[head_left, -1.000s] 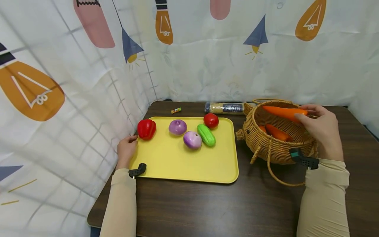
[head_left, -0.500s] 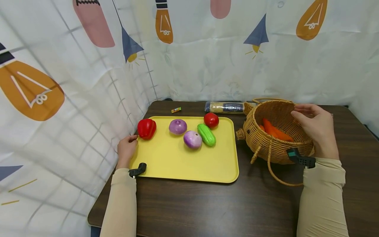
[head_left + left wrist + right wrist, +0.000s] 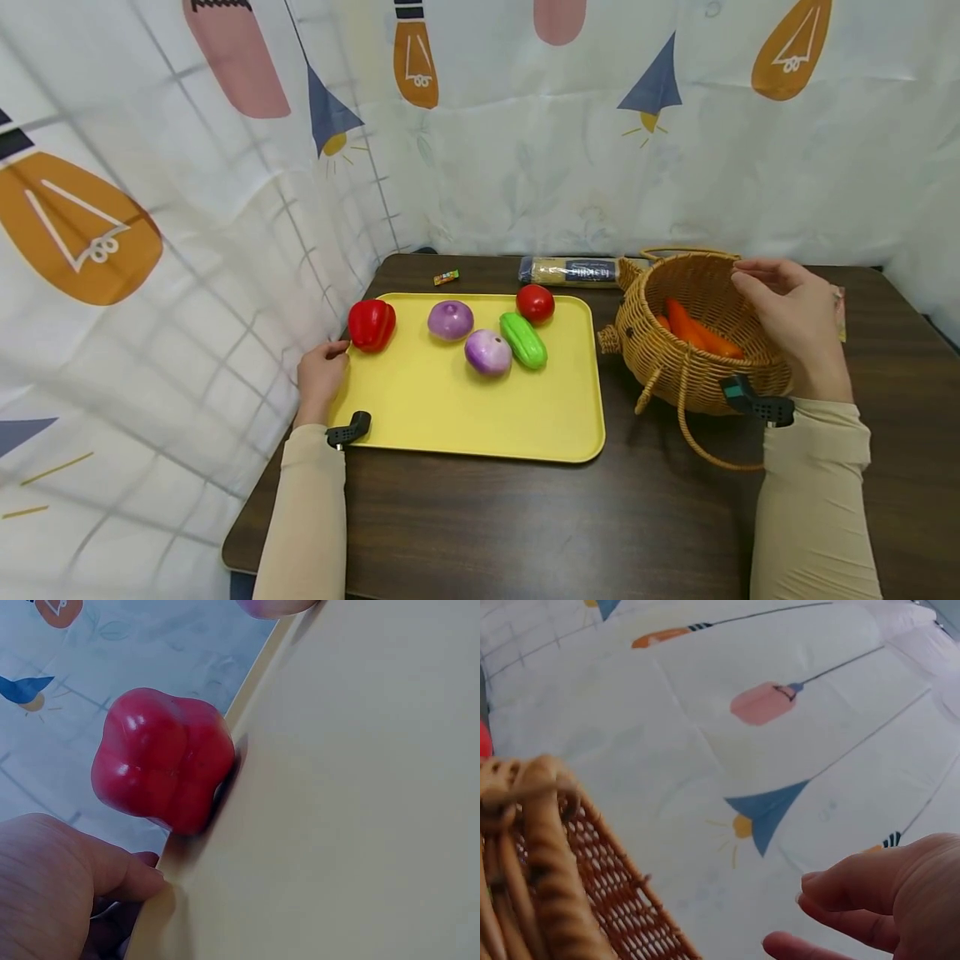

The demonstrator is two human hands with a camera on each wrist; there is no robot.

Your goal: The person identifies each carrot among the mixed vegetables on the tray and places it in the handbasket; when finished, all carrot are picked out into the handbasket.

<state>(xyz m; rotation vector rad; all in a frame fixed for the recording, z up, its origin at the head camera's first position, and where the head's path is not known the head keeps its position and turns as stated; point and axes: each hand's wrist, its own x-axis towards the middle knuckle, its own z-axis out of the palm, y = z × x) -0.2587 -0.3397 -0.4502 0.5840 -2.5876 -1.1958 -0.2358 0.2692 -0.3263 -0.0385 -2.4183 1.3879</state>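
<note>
My left hand (image 3: 322, 382) pinches the left rim of a yellow tray (image 3: 450, 417), just in front of a red bell pepper (image 3: 372, 326). The left wrist view shows a finger (image 3: 135, 876) on the rim, with other fingers partly hidden below. Above the right side of a pig-shaped wicker basket (image 3: 675, 383), my right hand (image 3: 795, 312) holds nothing, its fingers loosely bent. Orange carrots (image 3: 701, 333) lie inside the basket. On the tray are two purple onions (image 3: 487, 353), a green cucumber-like vegetable (image 3: 523, 341) and a red tomato (image 3: 535, 304).
A clear pasta packet (image 3: 577, 272) lies behind the tray, partly hidden by the basket. A small colourful wrapper (image 3: 446, 277) sits at the back left. The basket's handle loop (image 3: 720, 461) hangs onto the dark table (image 3: 525, 525). A small packet (image 3: 840, 312) shows beyond my right hand.
My right hand has let go of a carrot, which now lies in the basket with the others. That hand has since drifted slightly left. The left hand stays on the tray.
</note>
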